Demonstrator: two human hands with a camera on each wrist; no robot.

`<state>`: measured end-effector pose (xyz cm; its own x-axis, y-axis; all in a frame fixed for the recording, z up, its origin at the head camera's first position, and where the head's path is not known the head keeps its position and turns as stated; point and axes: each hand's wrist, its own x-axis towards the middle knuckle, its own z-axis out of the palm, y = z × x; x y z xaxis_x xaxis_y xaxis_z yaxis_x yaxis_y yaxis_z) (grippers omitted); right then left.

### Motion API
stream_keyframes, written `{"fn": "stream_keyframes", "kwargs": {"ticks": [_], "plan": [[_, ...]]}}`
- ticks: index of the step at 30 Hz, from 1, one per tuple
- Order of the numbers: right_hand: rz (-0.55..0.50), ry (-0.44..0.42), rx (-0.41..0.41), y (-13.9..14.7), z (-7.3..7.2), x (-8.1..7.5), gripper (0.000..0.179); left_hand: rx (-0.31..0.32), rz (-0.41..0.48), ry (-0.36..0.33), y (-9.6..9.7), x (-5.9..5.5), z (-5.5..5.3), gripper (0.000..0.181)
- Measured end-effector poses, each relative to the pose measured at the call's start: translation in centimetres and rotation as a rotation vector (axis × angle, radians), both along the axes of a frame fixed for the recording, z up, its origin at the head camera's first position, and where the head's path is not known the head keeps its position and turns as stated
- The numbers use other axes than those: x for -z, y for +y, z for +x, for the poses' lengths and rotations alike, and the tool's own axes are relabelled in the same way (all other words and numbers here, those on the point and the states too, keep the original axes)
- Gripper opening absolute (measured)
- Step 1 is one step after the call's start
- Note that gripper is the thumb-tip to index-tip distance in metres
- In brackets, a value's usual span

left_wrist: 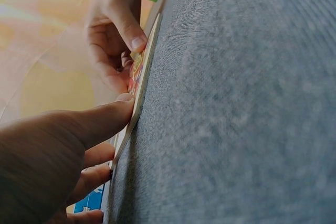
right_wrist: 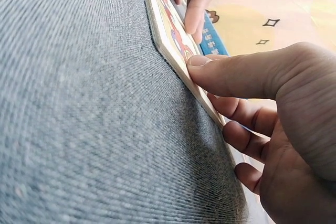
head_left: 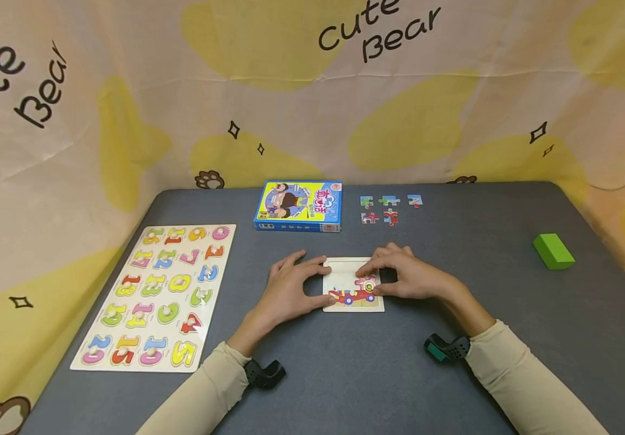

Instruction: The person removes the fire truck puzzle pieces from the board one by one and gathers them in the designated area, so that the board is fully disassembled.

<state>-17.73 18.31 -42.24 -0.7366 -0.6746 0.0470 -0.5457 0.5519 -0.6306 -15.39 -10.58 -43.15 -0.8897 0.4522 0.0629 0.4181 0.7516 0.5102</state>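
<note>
A small white-framed puzzle board (head_left: 342, 266) lies on the table with a red vehicle picture in its lower part. My left hand (head_left: 292, 289) steadies its left side, thumb on the lower corner and extended fingers at the upper left edge. At the right side, my right hand (head_left: 407, 275) pinches a puzzle piece (head_left: 367, 283) between thumb and index finger, right over the board; the fingers partly hide it. The right wrist view shows the right thumb (right_wrist: 236, 74) on top at the board's edge, its other fingers curled beside it.
Several loose puzzle pieces (head_left: 390, 200) lie behind the board, to the right of a blue and yellow box (head_left: 298, 206). On the left is a large white number board (head_left: 171, 297) with colourful knobbed numerals. A green block (head_left: 554, 251) sits at the far right of the grey table (head_left: 355, 374).
</note>
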Motion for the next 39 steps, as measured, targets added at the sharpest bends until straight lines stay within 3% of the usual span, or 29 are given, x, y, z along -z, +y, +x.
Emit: {"fn": "stream_keyframes", "kwargs": {"ticks": [27,39], "plan": [[-0.079,-0.039,0.029,0.5,-0.4,0.3,0.037,-0.011,0.006,0.000,-0.1,-0.1,0.2,0.058],[-0.108,-0.011,0.065,1.6,-0.9,1.0,0.039,-0.006,0.019,0.009,0.1,-0.1,0.3,0.057]]}}
